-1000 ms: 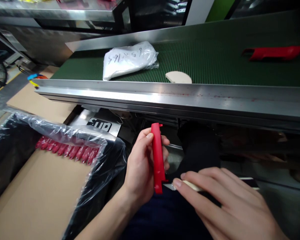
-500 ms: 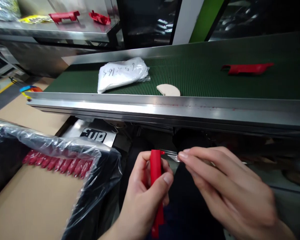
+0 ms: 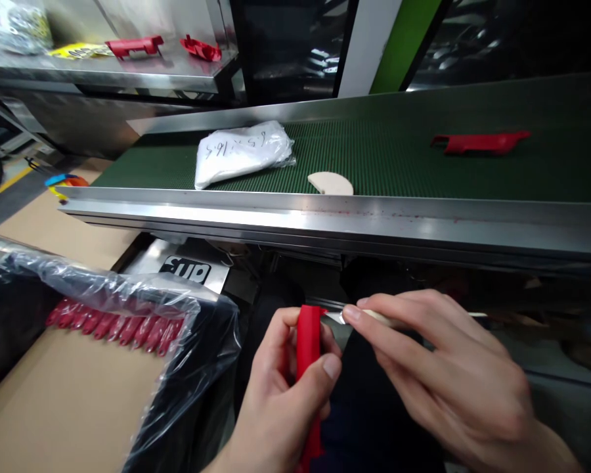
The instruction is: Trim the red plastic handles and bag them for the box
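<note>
My left hand [image 3: 288, 387] is closed around a long red plastic part [image 3: 309, 345], held upright with its top end showing above the fingers. Between thumb and fingers, my right hand [image 3: 438, 368] pinches a thin knife [image 3: 377, 318] with a pale handle. Its short blade points left and meets the upper right edge of the red part, where a small red bit sticks out. The palm side of my right hand is hidden.
Ahead runs a green conveyor belt [image 3: 384, 157] with a metal edge. On it lie a white plastic-wrapped packet [image 3: 243, 154], a pale curved piece [image 3: 331, 183] and another red part [image 3: 482, 142]. At left stands a plastic-lined box [image 3: 69, 394] holding bagged red parts [image 3: 113, 325].
The knife has shifted slightly left against the red part's edge, and more of its pale handle shows. The whole scene sits slightly lower in the view.
</note>
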Action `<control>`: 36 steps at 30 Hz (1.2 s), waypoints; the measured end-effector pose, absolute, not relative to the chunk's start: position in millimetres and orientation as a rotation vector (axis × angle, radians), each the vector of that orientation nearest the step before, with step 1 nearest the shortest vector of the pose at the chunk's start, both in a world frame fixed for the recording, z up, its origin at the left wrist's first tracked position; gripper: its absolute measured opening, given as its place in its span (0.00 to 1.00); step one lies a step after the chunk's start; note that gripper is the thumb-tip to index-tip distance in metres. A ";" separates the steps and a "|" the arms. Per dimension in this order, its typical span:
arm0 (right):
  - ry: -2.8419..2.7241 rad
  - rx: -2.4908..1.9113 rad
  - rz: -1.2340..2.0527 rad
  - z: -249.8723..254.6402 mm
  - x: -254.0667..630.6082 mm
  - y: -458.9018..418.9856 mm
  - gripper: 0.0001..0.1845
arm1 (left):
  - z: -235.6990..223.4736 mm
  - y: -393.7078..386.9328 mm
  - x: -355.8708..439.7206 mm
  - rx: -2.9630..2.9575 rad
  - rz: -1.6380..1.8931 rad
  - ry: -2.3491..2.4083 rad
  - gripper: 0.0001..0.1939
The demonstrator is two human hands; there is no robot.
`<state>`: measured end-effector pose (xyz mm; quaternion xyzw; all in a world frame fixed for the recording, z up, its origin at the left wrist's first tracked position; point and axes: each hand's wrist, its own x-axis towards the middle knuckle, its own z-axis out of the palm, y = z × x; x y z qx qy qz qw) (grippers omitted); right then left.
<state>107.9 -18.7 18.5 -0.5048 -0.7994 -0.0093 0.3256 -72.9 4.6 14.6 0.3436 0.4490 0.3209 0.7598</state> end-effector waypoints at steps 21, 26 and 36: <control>-2.021 -1.312 0.069 17.5 102.1 -20.5 0.20 | 10.7 7.9 -78.7 0.489 0.659 0.652 0.06; -2.017 -1.281 0.079 16.7 102.4 -22.1 0.19 | 10.9 6.8 -79.0 0.419 0.633 0.559 0.05; -1.849 -1.325 0.170 5.0 102.2 -17.9 0.22 | 10.6 5.3 -82.3 0.340 0.564 0.404 0.08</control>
